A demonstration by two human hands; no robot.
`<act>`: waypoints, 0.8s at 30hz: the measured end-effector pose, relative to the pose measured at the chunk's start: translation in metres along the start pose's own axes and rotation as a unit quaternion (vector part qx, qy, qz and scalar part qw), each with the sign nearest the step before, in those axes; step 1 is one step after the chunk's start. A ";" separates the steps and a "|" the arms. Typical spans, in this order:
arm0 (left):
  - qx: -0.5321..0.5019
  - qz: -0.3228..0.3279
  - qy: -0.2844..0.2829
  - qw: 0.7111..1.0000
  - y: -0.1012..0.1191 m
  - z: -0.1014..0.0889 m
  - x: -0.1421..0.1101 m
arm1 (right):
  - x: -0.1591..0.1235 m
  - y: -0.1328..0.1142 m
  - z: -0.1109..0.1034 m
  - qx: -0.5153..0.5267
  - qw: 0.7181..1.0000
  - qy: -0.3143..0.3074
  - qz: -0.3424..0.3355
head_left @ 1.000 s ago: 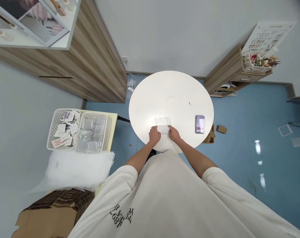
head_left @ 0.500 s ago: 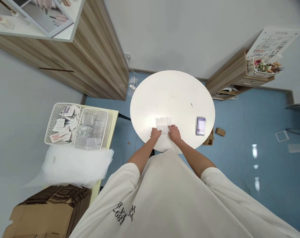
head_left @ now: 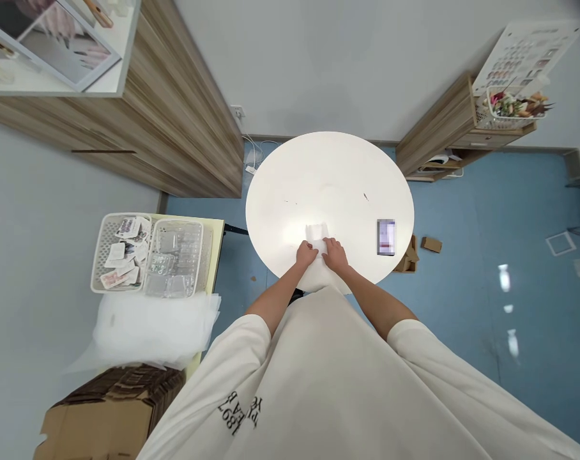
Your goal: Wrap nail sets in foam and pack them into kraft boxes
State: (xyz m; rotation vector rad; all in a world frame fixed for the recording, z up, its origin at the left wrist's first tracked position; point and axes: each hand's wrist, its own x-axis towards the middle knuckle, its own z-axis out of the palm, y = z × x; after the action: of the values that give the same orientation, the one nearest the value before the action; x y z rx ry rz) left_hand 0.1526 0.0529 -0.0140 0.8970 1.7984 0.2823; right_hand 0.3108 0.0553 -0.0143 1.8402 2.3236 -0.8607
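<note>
A soft white sheet (head_left: 317, 232), perhaps paper or thin foam, lies at the near edge of the round white table (head_left: 328, 172). My left hand (head_left: 306, 254) and my right hand (head_left: 335, 255) sit close together on it, gripping its lower part between them. More white material hangs toward my body below the hands. To the right, a blurred phone-sized card or box (head_left: 386, 237) lies on the tabletop, out of reach of neither hand's contact.
On a yellow table at left stand a white mesh basket (head_left: 122, 252) of small packets, a clear plastic tray (head_left: 176, 259), and translucent sheets (head_left: 151, 329). Flattened cardboard (head_left: 112, 415) lies below. Wooden cabinets stand behind; cardboard scraps lie on the blue floor.
My hands have drawn closer together, and the white sheet between them looks narrower and gathered in. The view has shifted slightly.
</note>
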 end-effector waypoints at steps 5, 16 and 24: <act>0.003 0.013 0.014 1.000 0.007 0.012 0.002 | 0.002 0.011 0.006 0.026 0.999 -0.004 -0.030; 0.030 0.001 0.011 0.999 0.021 0.029 0.007 | 0.003 0.029 0.013 0.156 0.986 0.017 -0.050; -0.064 0.028 -0.070 0.995 0.009 0.024 0.003 | -0.007 0.036 0.003 0.154 0.982 0.001 -0.108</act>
State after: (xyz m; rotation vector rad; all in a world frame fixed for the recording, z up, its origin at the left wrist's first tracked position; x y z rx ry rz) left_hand 0.1770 0.0560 -0.0209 0.8570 1.6100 0.3573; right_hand 0.3449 0.0525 -0.0284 1.7022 2.5459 -1.3140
